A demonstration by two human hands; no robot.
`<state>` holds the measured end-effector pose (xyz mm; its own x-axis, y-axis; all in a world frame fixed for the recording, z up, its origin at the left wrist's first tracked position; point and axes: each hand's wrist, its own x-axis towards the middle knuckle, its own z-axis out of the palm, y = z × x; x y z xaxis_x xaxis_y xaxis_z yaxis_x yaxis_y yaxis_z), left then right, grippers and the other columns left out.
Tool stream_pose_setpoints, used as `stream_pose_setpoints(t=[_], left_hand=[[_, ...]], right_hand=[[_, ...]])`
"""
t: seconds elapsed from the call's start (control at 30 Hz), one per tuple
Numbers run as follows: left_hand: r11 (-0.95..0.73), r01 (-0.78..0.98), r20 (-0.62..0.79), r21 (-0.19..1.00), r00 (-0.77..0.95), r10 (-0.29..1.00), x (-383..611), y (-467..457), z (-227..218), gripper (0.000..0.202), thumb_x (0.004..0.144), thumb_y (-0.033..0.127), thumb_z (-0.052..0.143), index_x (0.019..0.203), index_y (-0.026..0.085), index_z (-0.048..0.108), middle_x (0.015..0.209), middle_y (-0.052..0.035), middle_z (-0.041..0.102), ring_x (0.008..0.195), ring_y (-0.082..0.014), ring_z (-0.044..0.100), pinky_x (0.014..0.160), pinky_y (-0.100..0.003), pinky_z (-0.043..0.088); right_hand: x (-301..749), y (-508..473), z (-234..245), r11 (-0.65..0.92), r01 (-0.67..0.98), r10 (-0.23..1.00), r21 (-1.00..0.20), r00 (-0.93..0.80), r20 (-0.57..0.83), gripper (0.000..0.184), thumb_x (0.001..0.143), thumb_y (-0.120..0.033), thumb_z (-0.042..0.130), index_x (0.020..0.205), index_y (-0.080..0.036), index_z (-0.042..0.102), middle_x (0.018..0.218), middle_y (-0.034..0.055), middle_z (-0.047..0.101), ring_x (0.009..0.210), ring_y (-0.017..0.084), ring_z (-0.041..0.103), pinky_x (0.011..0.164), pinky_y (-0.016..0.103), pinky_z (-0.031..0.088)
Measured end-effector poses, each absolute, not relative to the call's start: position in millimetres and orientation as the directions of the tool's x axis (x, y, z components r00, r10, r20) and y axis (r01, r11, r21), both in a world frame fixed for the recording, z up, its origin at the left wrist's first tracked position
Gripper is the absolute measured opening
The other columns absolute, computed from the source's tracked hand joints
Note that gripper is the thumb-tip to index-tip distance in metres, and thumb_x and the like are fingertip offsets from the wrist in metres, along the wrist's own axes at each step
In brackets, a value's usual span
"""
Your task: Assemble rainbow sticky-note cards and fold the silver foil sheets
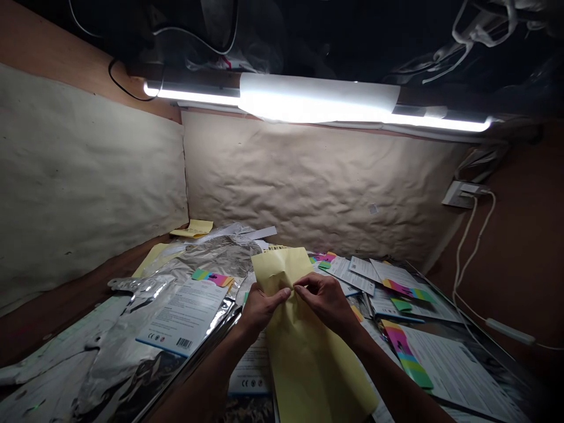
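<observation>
A long yellow paper sheet (304, 358) lies lengthwise over the pile of packets in front of me. My left hand (259, 308) pinches it near the far end, thumb and fingers closed on the paper. My right hand (326, 299) meets it there, fingertips also pinched on the same spot of the sheet. Both forearms reach in from the bottom edge.
Silver foil pouches (145, 329) with printed labels cover the left side. Flat packets with rainbow stripes (409, 352) lie on the right. More yellow paper (194, 228) sits at the back. A tube light (317, 103) hangs above; a wall socket (462, 192) with white cables is at right.
</observation>
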<state>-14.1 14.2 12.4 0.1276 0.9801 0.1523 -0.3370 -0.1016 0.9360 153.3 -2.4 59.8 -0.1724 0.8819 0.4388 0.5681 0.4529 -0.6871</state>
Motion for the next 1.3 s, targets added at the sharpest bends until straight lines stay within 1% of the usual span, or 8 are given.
stream_pose_setpoints(t=[0.17,0.4,0.53,0.7,0.97,1.1,1.2,1.3], left_hand=[[-0.124,-0.314,0.178,0.941,0.151,0.972,-14,14,10,0.042,0.066,0.036,0.085,0.098,0.010,0.075,0.095,-0.0142,0.077,0.087,-0.0313,0.072,0.075,-0.036,0.058],[-0.118,-0.320,0.167,0.940,0.130,0.977,-14,14,10,0.042,0.065,0.037,0.086,0.097,0.010,0.076,0.091,-0.0135,0.077,0.086,-0.0309,0.072,0.075,-0.035,0.058],[-0.125,-0.309,0.179,0.943,0.151,0.972,-14,15,8,0.043,0.066,0.038,0.085,0.097,0.010,0.076,0.092,-0.0139,0.077,0.087,-0.0311,0.072,0.075,-0.035,0.058],[-0.134,-0.314,0.194,0.940,0.167,0.967,-14,14,8,0.043,0.066,0.037,0.085,0.099,0.010,0.075,0.095,-0.0138,0.077,0.086,-0.0297,0.072,0.075,-0.035,0.057],[-0.139,-0.293,0.189,0.946,0.149,0.971,-14,11,13,0.040,0.067,0.034,0.084,0.097,0.010,0.075,0.095,-0.0138,0.077,0.086,-0.0290,0.072,0.075,-0.035,0.057],[-0.131,-0.318,0.182,0.939,0.137,0.974,-15,9,17,0.039,0.067,0.032,0.084,0.098,0.011,0.075,0.096,-0.0131,0.077,0.087,-0.0286,0.072,0.076,-0.035,0.058],[-0.102,-0.377,0.154,0.921,0.112,0.982,-17,10,19,0.042,0.065,0.030,0.085,0.102,0.012,0.074,0.101,-0.0131,0.076,0.089,-0.0280,0.072,0.077,-0.035,0.058],[-0.018,-0.477,0.026,0.879,0.010,1.000,-19,16,18,0.044,0.058,0.024,0.089,0.097,0.010,0.075,0.100,-0.0152,0.076,0.086,-0.0296,0.073,0.075,-0.037,0.059]], right_hand=[[153,-5,62,0.417,0.603,0.896,-0.680,-0.145,0.420,0.015,0.082,-0.027,0.063,0.077,-0.019,0.075,0.073,0.0029,0.074,0.061,0.016,0.065,0.057,0.024,0.045],[154,-3,61,0.413,0.562,0.906,-0.716,-0.175,0.385,0.020,0.084,-0.034,0.063,0.080,-0.018,0.075,0.077,0.0041,0.075,0.069,0.018,0.068,0.060,0.025,0.048],[153,-4,60,0.392,0.586,0.910,-0.709,-0.134,0.392,0.017,0.082,-0.030,0.063,0.077,-0.019,0.074,0.072,0.0032,0.074,0.065,0.017,0.066,0.058,0.024,0.046],[153,-2,59,0.380,0.591,0.915,-0.712,-0.126,0.383,0.015,0.081,-0.028,0.062,0.074,-0.018,0.072,0.065,0.0011,0.069,0.058,0.015,0.062,0.054,0.023,0.043],[154,0,56,0.365,0.550,0.927,-0.751,-0.138,0.350,0.017,0.081,-0.030,0.060,0.073,-0.018,0.069,0.069,0.0016,0.069,0.064,0.016,0.062,0.058,0.024,0.044],[158,5,52,0.356,0.505,0.931,-0.786,-0.123,0.342,0.018,0.081,-0.032,0.060,0.074,-0.017,0.068,0.071,0.0019,0.068,0.064,0.015,0.059,0.058,0.024,0.043],[162,12,49,0.338,0.421,0.940,-0.842,-0.097,0.328,0.021,0.081,-0.036,0.062,0.073,-0.017,0.067,0.070,0.0016,0.066,0.063,0.014,0.057,0.058,0.024,0.041],[166,17,48,0.299,0.325,0.953,-0.897,-0.051,0.299,0.023,0.078,-0.038,0.066,0.073,-0.016,0.067,0.069,0.0010,0.064,0.064,0.014,0.056,0.060,0.025,0.042]])
